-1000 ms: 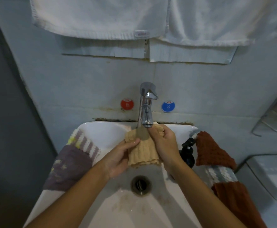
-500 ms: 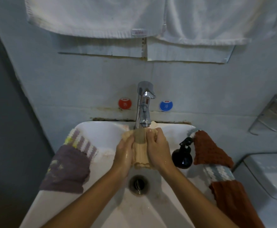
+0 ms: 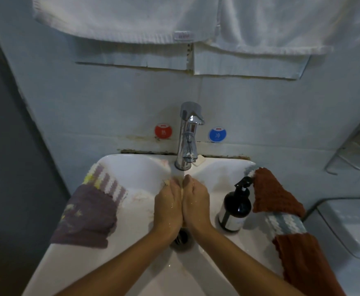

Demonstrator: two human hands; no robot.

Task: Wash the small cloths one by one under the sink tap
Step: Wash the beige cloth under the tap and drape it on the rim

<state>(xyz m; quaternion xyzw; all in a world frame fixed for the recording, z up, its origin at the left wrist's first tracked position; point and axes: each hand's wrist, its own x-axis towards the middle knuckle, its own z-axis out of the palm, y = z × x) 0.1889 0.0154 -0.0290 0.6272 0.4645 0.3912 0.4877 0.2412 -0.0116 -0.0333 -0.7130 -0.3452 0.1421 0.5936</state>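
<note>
Tan cloth [image 3: 166,181] bunched, mostly hidden between hands under tap [image 3: 187,137]

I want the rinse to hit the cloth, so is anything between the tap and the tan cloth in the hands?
Nothing visible. The left hand and right hand press the tan cloth together directly under the tap, and the water falls onto it.

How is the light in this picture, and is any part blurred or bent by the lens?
Head view: dim, bluish light. The chrome tap shows small bright glints. The wide lens bends the wall edge at left and the white towels above. The two hands pressed together under the running water are slightly soft. The purple cloth looks blurred near the edge.
</note>
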